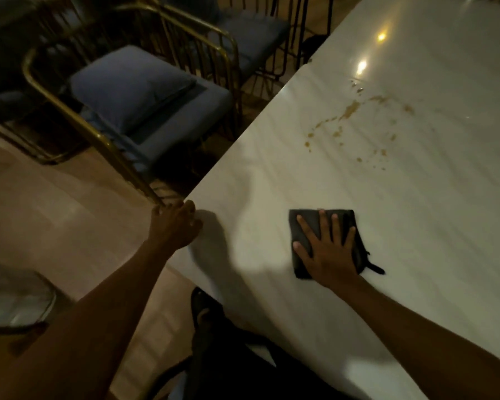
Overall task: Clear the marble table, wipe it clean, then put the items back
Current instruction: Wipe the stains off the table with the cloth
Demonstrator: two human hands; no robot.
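**Head view: cloth flat on the marble, stains beyond it**

Right hand (328,249) lies on the folded dark cloth (326,241), its grip spread wide, fingers straight, pressing it onto the white tabletop (416,197). Brown splatter stains (352,109) sit farther up the marble, well apart from the cloth. Left hand (175,223) rests at the tabletop's corner, fingers curled over the edge. Blue-cushioned chair (133,90) stands alongside.

Cloth (324,226) partly under right hand (328,252); table (416,197) cut off right.
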